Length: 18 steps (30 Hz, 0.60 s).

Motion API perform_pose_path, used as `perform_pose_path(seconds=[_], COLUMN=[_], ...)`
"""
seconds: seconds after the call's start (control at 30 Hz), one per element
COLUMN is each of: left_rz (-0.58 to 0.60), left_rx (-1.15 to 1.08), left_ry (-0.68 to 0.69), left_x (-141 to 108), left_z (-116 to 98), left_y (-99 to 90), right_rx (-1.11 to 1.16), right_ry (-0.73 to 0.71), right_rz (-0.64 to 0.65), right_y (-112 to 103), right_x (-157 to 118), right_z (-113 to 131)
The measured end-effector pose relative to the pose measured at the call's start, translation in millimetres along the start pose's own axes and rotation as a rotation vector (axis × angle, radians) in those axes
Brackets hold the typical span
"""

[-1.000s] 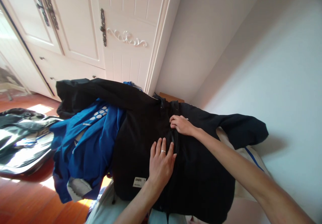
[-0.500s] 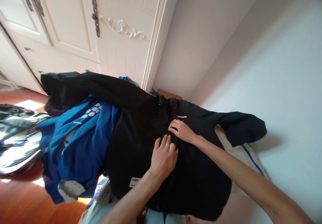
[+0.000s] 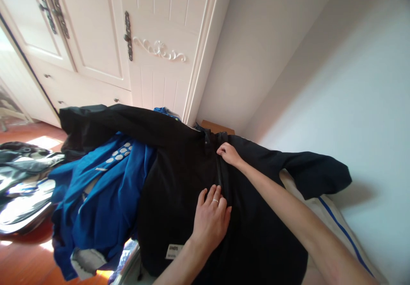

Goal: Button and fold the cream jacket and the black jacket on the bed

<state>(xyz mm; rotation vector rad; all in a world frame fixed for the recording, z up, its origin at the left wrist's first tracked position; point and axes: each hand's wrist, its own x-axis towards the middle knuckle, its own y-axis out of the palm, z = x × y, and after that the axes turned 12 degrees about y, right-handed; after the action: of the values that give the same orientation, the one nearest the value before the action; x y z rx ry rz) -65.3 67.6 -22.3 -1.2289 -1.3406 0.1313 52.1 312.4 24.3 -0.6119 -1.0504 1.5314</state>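
A black jacket (image 3: 179, 174) lies spread out front side up, with its sleeves out to both sides. A dark zipper (image 3: 219, 171) runs down its middle. Near the collar, my right hand (image 3: 229, 153) is closed in a pinch at the zipper's upper part; the fingers hide the pull. Lower down, my left hand (image 3: 211, 218), with a ring on one finger, grips the jacket front beside the zipper, fingertips bent onto the cloth. A white label (image 3: 173, 251) shows on the jacket's lower left, partly behind my left forearm.
A blue garment (image 3: 105, 199) with white dots hangs under the jacket's left sleeve. Further left, a bulky pile (image 3: 28, 191) sits on the red-brown floor (image 3: 19, 263). A white wardrobe (image 3: 163, 24) stands behind, a pale wall (image 3: 368, 105) to the right. Beige fabric with a blue stripe (image 3: 342, 229) lies under the right side.
My right hand has moved up along the zipper toward the collar, away from my left hand. My left hand stays on the jacket front. The whole view has shifted slightly.
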Motion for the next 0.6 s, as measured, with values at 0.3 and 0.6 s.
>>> perform_pose_path(seconds=[0.3,0.6], left_rz=[-0.171,-0.337], left_rx=[0.026,0.11], left_ry=[-0.029,-0.011], left_x=[-2,-2], left_z=[-1,3], left_y=[9.3,27.5], right_rx=[0.059,0.075], right_ry=[0.022,0.109], right_rz=[-0.093,-0.17], right_y=[3,-5], right_x=[61,122], right_z=[-11,-13])
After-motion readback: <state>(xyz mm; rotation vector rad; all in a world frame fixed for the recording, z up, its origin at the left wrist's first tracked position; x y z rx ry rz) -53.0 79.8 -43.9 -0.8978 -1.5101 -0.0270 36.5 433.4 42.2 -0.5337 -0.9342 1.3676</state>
